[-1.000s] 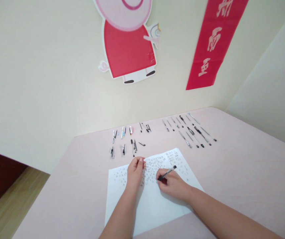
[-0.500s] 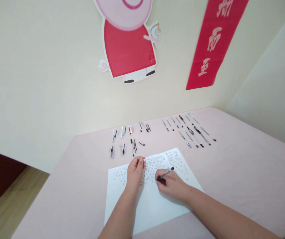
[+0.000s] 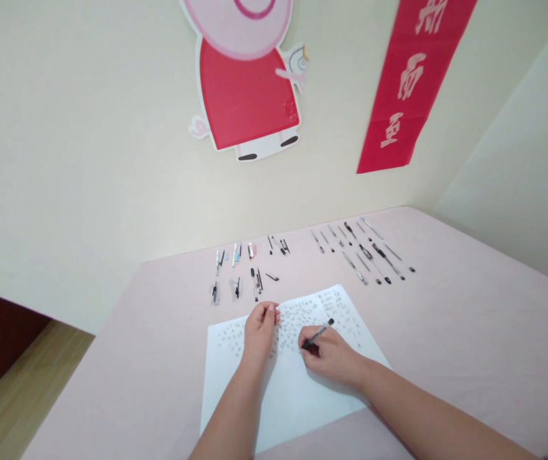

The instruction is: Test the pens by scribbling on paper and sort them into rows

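While your right hand [image 3: 327, 355] grips a clear-barrelled pen [image 3: 319, 333], your loosely closed left hand [image 3: 258, 330] rests on paper [image 3: 310, 409] inked above, blank below.

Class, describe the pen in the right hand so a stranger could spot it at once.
On the pink table lies a big white sheet. On it, the right hand grips a clear-barrelled pen with black ends. Only this one is held; the other pens lie flat beyond the sheet.
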`<state>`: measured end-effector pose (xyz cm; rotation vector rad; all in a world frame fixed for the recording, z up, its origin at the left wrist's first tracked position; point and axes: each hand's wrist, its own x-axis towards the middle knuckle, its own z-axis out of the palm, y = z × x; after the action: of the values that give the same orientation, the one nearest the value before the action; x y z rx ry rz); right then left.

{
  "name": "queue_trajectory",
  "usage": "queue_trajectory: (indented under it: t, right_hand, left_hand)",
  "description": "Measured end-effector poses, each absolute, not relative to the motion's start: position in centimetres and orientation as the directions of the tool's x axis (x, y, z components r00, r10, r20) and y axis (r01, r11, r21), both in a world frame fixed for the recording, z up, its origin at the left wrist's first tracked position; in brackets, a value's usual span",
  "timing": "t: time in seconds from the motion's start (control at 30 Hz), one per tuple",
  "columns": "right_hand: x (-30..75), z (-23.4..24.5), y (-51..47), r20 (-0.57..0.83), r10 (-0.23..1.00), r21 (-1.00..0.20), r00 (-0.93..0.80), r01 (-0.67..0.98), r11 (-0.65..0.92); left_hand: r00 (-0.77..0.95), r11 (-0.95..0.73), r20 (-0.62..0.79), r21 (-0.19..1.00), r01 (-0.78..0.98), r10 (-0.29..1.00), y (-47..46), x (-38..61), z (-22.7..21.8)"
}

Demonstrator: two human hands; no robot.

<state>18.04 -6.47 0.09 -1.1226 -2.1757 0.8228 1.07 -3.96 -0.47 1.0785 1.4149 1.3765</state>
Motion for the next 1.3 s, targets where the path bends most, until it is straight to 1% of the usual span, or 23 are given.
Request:
queue_trajectory:
  t: [0.17,0.43,0.8,0.97,1.3]
  right_hand:
    - [17.99,0.11,-6.41,0.195,0.849,-0.712,-0.490,0.525,0.467]
    - [18.00,0.01,-6.40,0.169,0.857,-0.723,-0.486,0.530,0.443]
    - [18.18,-0.21,-6.47,0.201,0.841,-0.729,-0.502,0.497,0.471]
    - [18.15,-0.76,-6.33,0.236,0.844,-0.723,-0.482,0.494,0.484]
    - [18.16,-0.48,-6.34,0.220,0.847,-0.715,-0.484,0.510,0.477]
  left_hand:
    - [-0.246,0.016,-0.010,1.000,0.022,0.969,-3.96,1.00,-0.58]
    - [-0.234,0.010,0.007,0.997,0.072,0.972,-3.83,0.82,-1.02]
    - [-0.231,0.015,0.002,0.997,0.072,0.973,-3.98,0.89,-0.64]
    - [-0.237,0.014,0.001,0.998,0.062,0.972,-3.96,0.91,-0.67]
    - [-0.227,0.013,-0.002,0.999,0.049,0.974,-3.90,0.90,-0.84]
